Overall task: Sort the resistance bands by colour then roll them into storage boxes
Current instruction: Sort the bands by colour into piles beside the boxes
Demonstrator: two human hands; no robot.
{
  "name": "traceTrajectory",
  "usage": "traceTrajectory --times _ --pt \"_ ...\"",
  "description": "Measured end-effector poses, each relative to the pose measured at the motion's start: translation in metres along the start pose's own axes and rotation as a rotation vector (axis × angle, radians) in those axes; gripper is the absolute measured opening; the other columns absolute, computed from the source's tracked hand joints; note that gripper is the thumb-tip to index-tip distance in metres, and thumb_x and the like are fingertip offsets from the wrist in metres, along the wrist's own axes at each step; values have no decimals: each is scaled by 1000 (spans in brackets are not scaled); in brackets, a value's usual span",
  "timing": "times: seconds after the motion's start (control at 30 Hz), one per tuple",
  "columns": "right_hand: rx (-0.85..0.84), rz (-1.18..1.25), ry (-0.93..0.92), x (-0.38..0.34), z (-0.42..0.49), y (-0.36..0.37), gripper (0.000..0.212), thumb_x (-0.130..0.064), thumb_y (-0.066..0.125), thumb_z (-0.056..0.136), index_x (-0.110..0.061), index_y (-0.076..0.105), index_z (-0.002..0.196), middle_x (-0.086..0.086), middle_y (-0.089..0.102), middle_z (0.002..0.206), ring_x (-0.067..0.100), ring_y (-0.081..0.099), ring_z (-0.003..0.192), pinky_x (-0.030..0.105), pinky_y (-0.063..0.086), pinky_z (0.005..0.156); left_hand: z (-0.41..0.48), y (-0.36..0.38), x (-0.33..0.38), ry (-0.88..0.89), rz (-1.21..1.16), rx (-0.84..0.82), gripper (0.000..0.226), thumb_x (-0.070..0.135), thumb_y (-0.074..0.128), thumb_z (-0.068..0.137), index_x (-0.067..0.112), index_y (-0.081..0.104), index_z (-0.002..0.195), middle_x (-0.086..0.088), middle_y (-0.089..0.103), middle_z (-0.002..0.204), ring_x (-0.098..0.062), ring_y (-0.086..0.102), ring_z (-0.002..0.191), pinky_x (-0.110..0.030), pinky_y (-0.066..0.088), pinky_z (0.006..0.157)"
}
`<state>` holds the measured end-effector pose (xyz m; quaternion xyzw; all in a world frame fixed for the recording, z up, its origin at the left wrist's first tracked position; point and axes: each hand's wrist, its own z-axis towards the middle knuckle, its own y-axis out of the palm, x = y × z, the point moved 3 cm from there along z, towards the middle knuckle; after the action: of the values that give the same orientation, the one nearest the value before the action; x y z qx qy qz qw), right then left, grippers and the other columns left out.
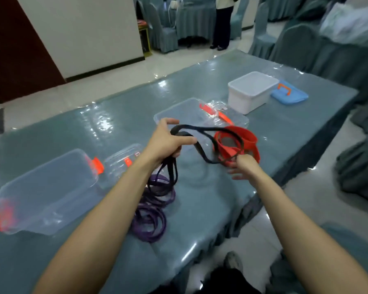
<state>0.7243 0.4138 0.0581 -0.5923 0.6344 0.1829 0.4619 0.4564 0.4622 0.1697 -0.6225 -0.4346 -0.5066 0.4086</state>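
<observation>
Landmark for this entry: the centre clear box (179,111), open, standing on the teal table (115,128) under a glossy plastic sheet. Item one, my left hand (168,141): held up just on my side of that box, fingers curled tight round a black band (202,145). Item two, the black band: one loop runs rightward from that fist, past the box's near right corner, and drapes over item three. More black strands hang from the fist toward me, down to the table. Item three, red bands (248,139): a loose heap on the table, just right of the box and nearer me. Item four, my right hand (242,166): at the near edge of the red heap, where the black loop ends. Its lower fingers stick out straight and the rest is blurred, so I cannot tell whether it pinches the band. Item five, purple bands (151,219): a coiled pile on the table, well toward me from the box, beside my left forearm. Item six, clear lid (229,118) with orange clips: against the box's right side. Item seven, white box (251,92): open, beyond and right of the landmark, with a blue lid (289,94) just right of it. Item eight, left clear box (47,187): left of the landmark and nearer me, with a second clear lid (121,160) beside it. Item nine, standing person (223,22): far beyond the box.
</observation>
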Motion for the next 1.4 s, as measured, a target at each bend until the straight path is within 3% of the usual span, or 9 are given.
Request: traceTrajectory --times 0.1,0.2,0.43,0.7,0.87,0.97,1.13,1.27,1.4 --pt "99 -302 -18 21 40 -30 27 -3 53 103 8 72 119 30 72 125 43 73 111 46 56 91 31 33 0 -28 110 -1 95 46 100 65 32 41 138 -1 57 69 -17 46 50 -30 42 47" --pt "242 -373 -121 24 89 -60 29 -15 55 101 7 72 108 34 70 119 46 67 115 45 51 95 70 65 -11 -28 44 30 69 66 83 81 29 48 128 3 53 60 -16 41 45 -27 37 44" --pt "234 -529 -243 3 223 -111 109 -70 78 83 1 39 157 28 42 157 46 43 146 56 38 121 133 94 -53 -115 213 495 11 26 66 101 19 64 94 2 59 48 -15 46 35 -22 37 40" --pt "-105 -624 -180 -12 262 -59 163 -104 66 53 -2 11 168 28 43 162 43 46 149 55 41 121 109 107 -132 -292 738 833 18 32 59 100 32 77 104 2 82 99 -24 73 88 -36 53 74" --pt "-343 -1041 -378 30 213 -2 190 -99 77 38 0 -27 162 35 -1 174 49 14 162 70 29 120 91 121 -181 -476 715 787 16 30 62 102 32 78 104 3 76 93 -30 74 94 -37 55 77" --pt "-254 -1224 -516 50 207 5 171 -85 82 60 4 -23 163 39 7 171 52 23 157 69 35 118 83 124 -189 -494 650 815 15 35 63 102 34 78 101 9 75 92 -23 73 90 -34 53 75" --pt "-133 -1035 -664 39 218 -13 106 -57 67 91 -1 17 166 26 50 149 43 53 130 55 47 105 84 113 -176 -413 515 856 16 40 68 102 30 79 97 12 80 87 -10 75 84 -37 61 80" --pt "-184 -753 -547 0 234 -42 51 -17 63 90 -6 51 138 26 71 113 49 67 105 52 55 89 110 114 -135 -319 399 836 20 45 68 100 34 79 87 19 78 81 2 68 66 -32 51 67" --pt "-109 -612 -548 -34 243 -96 31 -21 67 84 -15 66 115 17 77 93 43 72 89 48 59 81 152 123 -78 -190 293 777 24 47 67 97 32 85 91 14 75 73 -3 56 49 -29 45 58"
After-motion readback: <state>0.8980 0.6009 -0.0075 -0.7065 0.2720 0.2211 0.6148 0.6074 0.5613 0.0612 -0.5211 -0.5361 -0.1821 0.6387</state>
